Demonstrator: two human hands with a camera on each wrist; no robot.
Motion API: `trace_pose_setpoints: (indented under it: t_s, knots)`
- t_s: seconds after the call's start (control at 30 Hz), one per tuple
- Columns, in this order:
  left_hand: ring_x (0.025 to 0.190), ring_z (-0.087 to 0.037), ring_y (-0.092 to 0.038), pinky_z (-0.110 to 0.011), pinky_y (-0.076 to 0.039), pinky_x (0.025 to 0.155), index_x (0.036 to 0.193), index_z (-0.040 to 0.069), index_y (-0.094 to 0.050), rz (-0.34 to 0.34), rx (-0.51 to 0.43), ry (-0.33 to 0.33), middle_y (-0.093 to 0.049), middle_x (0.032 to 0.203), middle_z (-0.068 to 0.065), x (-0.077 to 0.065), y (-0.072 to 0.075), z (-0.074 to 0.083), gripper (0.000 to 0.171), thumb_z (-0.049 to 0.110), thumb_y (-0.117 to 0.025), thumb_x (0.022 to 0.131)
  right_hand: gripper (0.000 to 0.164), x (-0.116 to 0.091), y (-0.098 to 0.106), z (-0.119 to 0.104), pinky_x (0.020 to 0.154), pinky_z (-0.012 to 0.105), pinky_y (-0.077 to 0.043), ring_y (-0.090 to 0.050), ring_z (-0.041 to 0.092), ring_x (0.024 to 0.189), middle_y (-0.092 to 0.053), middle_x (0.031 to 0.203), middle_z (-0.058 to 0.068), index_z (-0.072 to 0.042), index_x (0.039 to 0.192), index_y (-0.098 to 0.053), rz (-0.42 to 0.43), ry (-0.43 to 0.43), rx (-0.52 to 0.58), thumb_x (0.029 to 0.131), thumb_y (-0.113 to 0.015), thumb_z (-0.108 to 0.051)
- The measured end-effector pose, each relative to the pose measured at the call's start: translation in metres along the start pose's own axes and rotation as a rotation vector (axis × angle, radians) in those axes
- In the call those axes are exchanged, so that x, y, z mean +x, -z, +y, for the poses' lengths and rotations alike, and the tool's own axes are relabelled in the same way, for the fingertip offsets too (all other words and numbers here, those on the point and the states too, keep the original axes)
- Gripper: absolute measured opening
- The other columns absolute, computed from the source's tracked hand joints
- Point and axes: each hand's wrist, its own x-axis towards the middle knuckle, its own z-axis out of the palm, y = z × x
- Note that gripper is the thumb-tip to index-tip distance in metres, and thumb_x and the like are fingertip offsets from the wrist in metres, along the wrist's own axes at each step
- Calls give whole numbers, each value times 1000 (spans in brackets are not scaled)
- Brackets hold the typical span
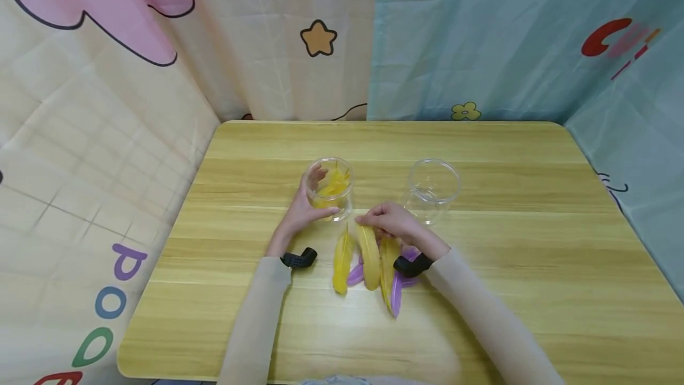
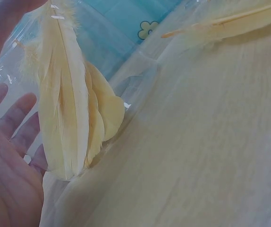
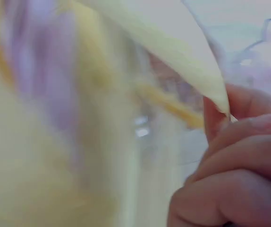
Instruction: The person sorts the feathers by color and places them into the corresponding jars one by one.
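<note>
Your left hand (image 1: pixel 300 211) is holding a clear jar (image 1: pixel 346 204), thumb on the near side and fingers curving round the far side. Inside it, several yellow feathers (image 1: pixel 335 183) are leaning together; the left wrist view is showing their rounded tips low against the wall. Your right hand (image 1: pixel 394 221) is pinching one yellow feather (image 1: pixel 369 257) by its quill between thumb and fingers, just beside the jar, and its broad end is pointing back toward you. On the desk (image 1: pixel 181 314), a loose yellow feather (image 1: pixel 343 263) is lying to the left of the held one, and another yellow feather (image 1: pixel 388 266) is lying to its right. Purple feathers (image 1: pixel 396 296) are lying among and beneath these, partly hidden. A second clear jar (image 1: pixel 434 198) is standing beyond your right wrist. Behind the desk, cream (image 1: pixel 256 52) and turquoise curtains (image 1: pixel 481 34) are hanging.
</note>
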Motion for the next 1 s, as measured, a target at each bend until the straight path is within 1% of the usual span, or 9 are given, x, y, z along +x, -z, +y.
trace_pose_setpoints:
  t_s: [0.07,0.17,0.4,0.5,0.6,0.73,0.8,0.9,1.0]
  knots:
    - [136,-36,-24,-49,-16,110,147,-1,-14,3,-2,1,-29,146,-24,0,1,0,101,-3,-80,71,28,-3,4,-11,40,21,-24,-29,8,40,-38,48,-2,-7,78,-68,32,6,80,88,-68,-33]
    - [135,-37,-24,-49,-16,110,146,0,-15,7,-8,-6,-29,145,-26,1,1,-2,100,-3,-80,70,25,-7,10,-30,39,21,-22,-28,8,39,-36,48,-2,-6,84,-70,113,58,188,88,-68,-31]
    - [135,-39,-23,-50,-14,111,146,-1,-14,2,-48,-35,-28,145,-28,1,2,-4,99,-11,-76,69,23,-13,22,-69,39,22,-23,-30,10,39,-35,49,-1,-8,79,-69,305,259,350,89,-68,-30]
    - [136,-36,-24,-47,-14,111,146,-1,-14,-3,-39,-20,-28,145,-26,0,2,-4,100,-10,-76,69,23,-12,26,-80,39,22,-23,-31,10,39,-37,48,0,-9,78,-70,379,323,416,88,-69,-30]
    - [136,-31,-24,-45,-16,111,147,2,-14,-6,-24,9,-29,146,-21,-1,2,-4,100,-5,-79,71,23,-8,28,-86,38,21,-24,-32,10,38,-39,48,0,-8,76,-69,443,363,483,87,-70,-29]
    - [137,-29,-24,-43,-18,110,148,6,-15,-4,-27,36,-29,147,-18,-1,2,-4,100,-2,-79,72,24,-1,27,-87,37,20,-26,-33,10,37,-41,48,0,-8,75,-69,505,373,555,86,-71,-29]
    - [138,-30,-22,-45,-17,111,148,7,-15,-3,-39,42,-27,148,-19,-2,1,-4,101,-1,-80,72,24,4,26,-86,37,19,-26,-34,9,36,-42,48,0,-7,76,-69,521,373,574,86,-71,-29]
    - [140,-29,-18,-46,-15,111,148,7,-14,-7,-68,42,-23,149,-22,-2,1,-3,102,-1,-80,71,25,11,22,-84,37,19,-27,-35,9,36,-44,49,1,-6,79,-69,542,369,562,86,-71,-30]
    - [140,-26,-18,-45,-14,111,148,7,-14,-7,-81,34,-23,149,-22,-2,1,-3,102,-2,-80,71,29,17,17,-81,37,19,-29,-36,9,37,-44,50,1,-3,84,-69,543,356,513,86,-70,-32]
